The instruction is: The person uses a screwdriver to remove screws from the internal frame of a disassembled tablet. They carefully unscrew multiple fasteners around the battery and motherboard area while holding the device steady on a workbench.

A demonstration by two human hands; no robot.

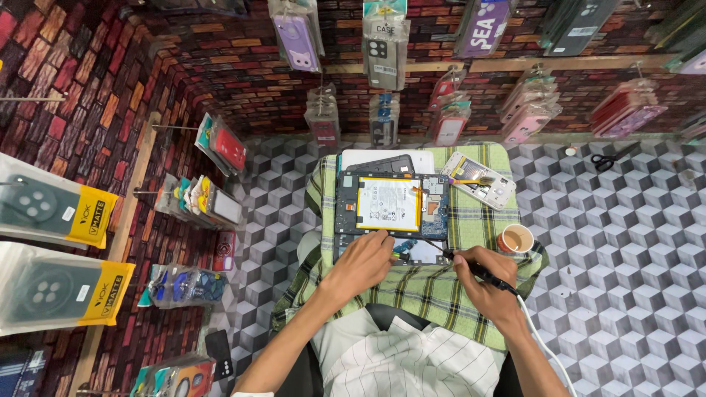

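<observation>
My left hand (365,259) flat on open tablet (392,206), pressing, gripping nothing. Right hand (487,287) pinching black tool (478,270), tip at tablet's 5 o'clock corner. Tablet on green cloth (434,290), thin, breakable; hold by edges. Cup (516,238) at 3 o'clock. Yellow-ended packs (55,209) at 9 o'clock, hanging cases (386,51) at 12.
</observation>
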